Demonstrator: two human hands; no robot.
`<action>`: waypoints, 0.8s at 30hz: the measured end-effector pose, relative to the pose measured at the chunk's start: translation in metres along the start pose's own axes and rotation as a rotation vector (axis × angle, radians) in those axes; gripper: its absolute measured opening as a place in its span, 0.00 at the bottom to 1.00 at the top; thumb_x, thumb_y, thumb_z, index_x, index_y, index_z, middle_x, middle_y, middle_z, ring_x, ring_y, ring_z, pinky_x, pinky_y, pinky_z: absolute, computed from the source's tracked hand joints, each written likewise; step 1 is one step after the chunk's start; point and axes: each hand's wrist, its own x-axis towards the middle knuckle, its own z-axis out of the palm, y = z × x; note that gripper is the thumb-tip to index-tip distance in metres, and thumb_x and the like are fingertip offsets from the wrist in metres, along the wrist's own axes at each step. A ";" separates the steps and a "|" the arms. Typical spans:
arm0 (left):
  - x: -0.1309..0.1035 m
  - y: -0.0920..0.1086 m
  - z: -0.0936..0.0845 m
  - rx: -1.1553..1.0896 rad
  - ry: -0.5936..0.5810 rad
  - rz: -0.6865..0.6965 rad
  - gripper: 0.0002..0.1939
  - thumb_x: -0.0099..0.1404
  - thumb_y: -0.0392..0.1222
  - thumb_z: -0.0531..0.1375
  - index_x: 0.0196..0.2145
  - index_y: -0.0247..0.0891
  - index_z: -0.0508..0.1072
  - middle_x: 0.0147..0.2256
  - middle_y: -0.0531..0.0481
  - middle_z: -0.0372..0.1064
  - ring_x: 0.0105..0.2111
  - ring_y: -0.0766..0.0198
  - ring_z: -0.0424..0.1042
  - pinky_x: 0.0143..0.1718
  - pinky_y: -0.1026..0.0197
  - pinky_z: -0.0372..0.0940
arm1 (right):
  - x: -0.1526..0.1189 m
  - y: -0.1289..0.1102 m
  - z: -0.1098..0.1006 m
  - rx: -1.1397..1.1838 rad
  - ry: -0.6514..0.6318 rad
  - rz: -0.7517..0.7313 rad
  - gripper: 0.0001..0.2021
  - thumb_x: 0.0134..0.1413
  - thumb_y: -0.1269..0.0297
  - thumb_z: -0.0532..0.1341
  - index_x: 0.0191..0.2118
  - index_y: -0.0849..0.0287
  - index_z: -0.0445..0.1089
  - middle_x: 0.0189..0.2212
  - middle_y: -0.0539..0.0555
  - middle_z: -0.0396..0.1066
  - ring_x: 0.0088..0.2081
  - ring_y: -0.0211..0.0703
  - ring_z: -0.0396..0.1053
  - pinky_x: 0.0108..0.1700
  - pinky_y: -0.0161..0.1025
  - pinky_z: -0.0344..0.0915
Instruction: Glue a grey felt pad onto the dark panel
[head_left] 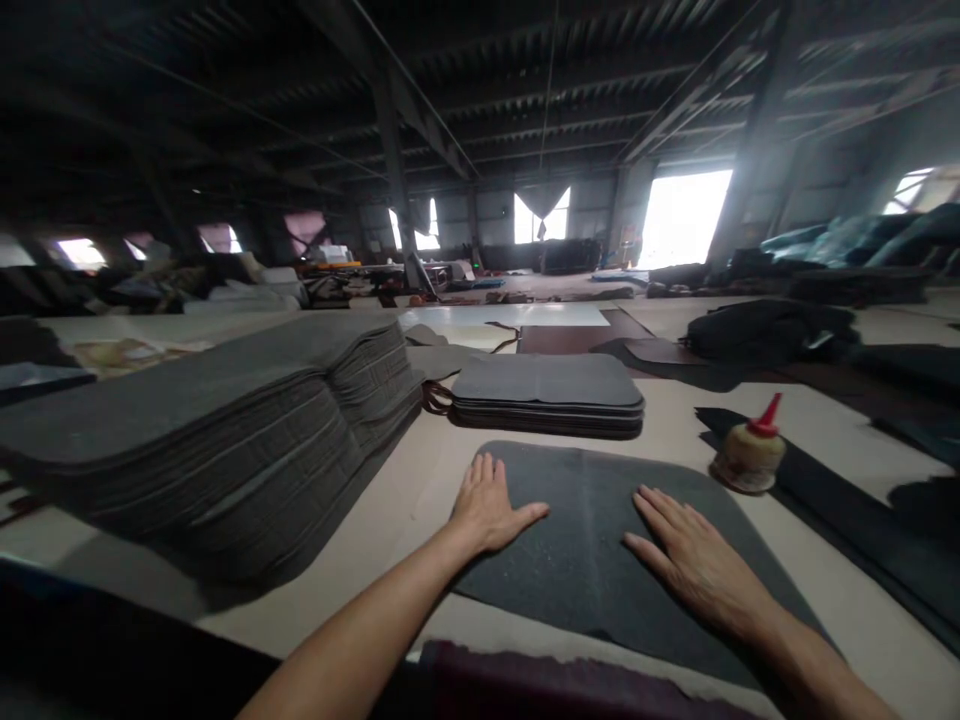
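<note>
The dark mat (555, 570) lies flat on the table (397, 530), right under both your hands. Your left hand (487, 505) rests palm down near its far left corner, thumb spread well away from the fingers; your right hand (694, 555) lies flat on its right half, fingers close together and thumb a little apart. Neither pinches anything, and how hard you press can't be told.

Judging by its thinness, the mat should be light and bendy rather than fragile, so one-handed it would probably sag. Its smooth face may let flat palms slide; better to pinch opposite edges, thumbs on top: the left edge under your left wrist, the right edge beyond your right hand. Mind the bottle (750, 455), just past your right fingertips to the right, close by the mat's far right corner.
</note>
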 end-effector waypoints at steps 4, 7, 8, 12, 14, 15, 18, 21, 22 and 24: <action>0.002 -0.003 0.005 0.045 0.051 -0.015 0.61 0.60 0.80 0.42 0.69 0.17 0.51 0.70 0.22 0.40 0.71 0.37 0.40 0.70 0.39 0.41 | 0.000 -0.004 -0.006 0.015 0.005 0.003 0.39 0.67 0.37 0.46 0.70 0.62 0.57 0.70 0.59 0.48 0.70 0.57 0.48 0.71 0.59 0.51; 0.001 0.001 0.002 0.087 0.090 -0.002 0.56 0.63 0.77 0.44 0.67 0.19 0.56 0.68 0.20 0.47 0.69 0.31 0.44 0.68 0.31 0.40 | -0.001 -0.009 -0.013 0.033 -0.018 0.009 0.38 0.68 0.38 0.46 0.70 0.63 0.56 0.70 0.59 0.48 0.71 0.56 0.48 0.71 0.59 0.49; 0.000 0.004 -0.001 0.100 0.107 0.024 0.52 0.65 0.74 0.46 0.66 0.21 0.58 0.67 0.20 0.49 0.69 0.29 0.45 0.67 0.29 0.38 | -0.001 -0.011 -0.015 0.041 -0.022 0.012 0.38 0.68 0.38 0.46 0.70 0.63 0.56 0.70 0.59 0.48 0.71 0.56 0.47 0.71 0.59 0.49; 0.001 0.033 -0.011 0.105 0.130 0.316 0.27 0.71 0.51 0.52 0.61 0.32 0.66 0.67 0.34 0.56 0.70 0.40 0.47 0.70 0.35 0.36 | -0.002 -0.014 -0.019 0.055 -0.007 0.016 0.38 0.68 0.38 0.46 0.70 0.63 0.56 0.70 0.60 0.48 0.71 0.56 0.47 0.71 0.59 0.49; 0.007 0.052 -0.013 0.075 0.087 0.510 0.21 0.71 0.44 0.52 0.58 0.37 0.69 0.64 0.42 0.62 0.69 0.51 0.52 0.71 0.48 0.42 | -0.002 -0.014 -0.018 0.046 -0.003 0.013 0.37 0.69 0.39 0.46 0.70 0.63 0.56 0.70 0.60 0.48 0.71 0.56 0.47 0.71 0.59 0.49; 0.011 0.061 -0.012 0.058 0.059 0.593 0.19 0.71 0.42 0.52 0.57 0.38 0.70 0.62 0.44 0.64 0.67 0.56 0.55 0.71 0.54 0.45 | -0.002 -0.014 -0.018 0.039 -0.009 0.012 0.37 0.69 0.39 0.46 0.70 0.63 0.56 0.70 0.60 0.48 0.71 0.56 0.47 0.71 0.59 0.49; 0.025 0.076 -0.007 0.014 0.005 0.716 0.19 0.72 0.43 0.52 0.58 0.38 0.69 0.61 0.45 0.66 0.63 0.60 0.61 0.68 0.60 0.52 | -0.002 -0.013 -0.018 0.026 -0.033 0.014 0.37 0.69 0.40 0.46 0.70 0.63 0.55 0.70 0.59 0.47 0.71 0.55 0.47 0.72 0.58 0.48; 0.033 0.076 0.000 -0.010 -0.009 0.683 0.25 0.74 0.47 0.50 0.63 0.34 0.63 0.65 0.41 0.60 0.66 0.54 0.58 0.69 0.50 0.51 | -0.002 -0.014 -0.019 0.042 -0.037 0.017 0.37 0.69 0.40 0.46 0.70 0.64 0.54 0.71 0.60 0.47 0.71 0.55 0.46 0.72 0.59 0.47; 0.035 0.074 0.002 -0.013 -0.019 0.662 0.27 0.74 0.49 0.49 0.65 0.33 0.61 0.67 0.40 0.56 0.67 0.52 0.55 0.69 0.47 0.50 | -0.002 -0.014 -0.019 0.046 -0.036 0.017 0.37 0.69 0.39 0.45 0.70 0.64 0.54 0.71 0.59 0.47 0.71 0.55 0.46 0.72 0.59 0.47; 0.038 0.070 0.005 -0.012 -0.039 0.618 0.32 0.73 0.54 0.49 0.67 0.32 0.58 0.70 0.38 0.50 0.70 0.46 0.49 0.69 0.41 0.49 | -0.003 -0.014 -0.020 0.040 -0.041 0.019 0.37 0.69 0.39 0.45 0.71 0.63 0.54 0.71 0.59 0.46 0.71 0.55 0.46 0.72 0.59 0.47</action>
